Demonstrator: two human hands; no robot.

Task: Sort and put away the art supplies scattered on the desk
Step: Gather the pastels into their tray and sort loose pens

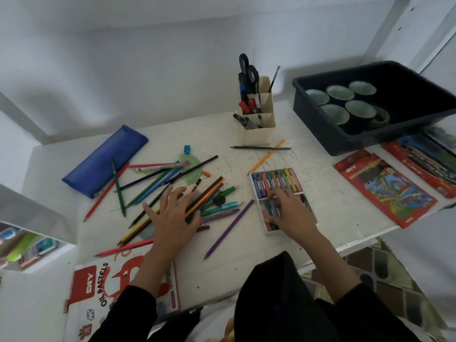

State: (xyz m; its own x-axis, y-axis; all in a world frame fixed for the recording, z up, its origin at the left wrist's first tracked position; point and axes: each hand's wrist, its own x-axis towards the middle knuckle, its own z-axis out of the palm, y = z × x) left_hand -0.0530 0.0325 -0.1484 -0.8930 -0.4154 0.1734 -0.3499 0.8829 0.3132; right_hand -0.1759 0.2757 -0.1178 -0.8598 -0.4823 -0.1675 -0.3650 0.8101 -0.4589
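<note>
Left hand (172, 215): fingers spread wide, palm flat on the loose pencils (158, 183).
Right hand (291, 213): fingers curled onto the pastels (271, 208) in the near compartment of the pastel tray (254, 180); whether it grips one, I cannot tell.
Tray's far compartment: a full row.
Organizer (259, 137): far centre, holding scissors (248, 67) and markers.
Black bin (345, 144): far right, holding green bowls (340, 92).
Open room: bare surface (325, 181) between pile and tray, crossed by a purple pencil (229, 228).
</note>
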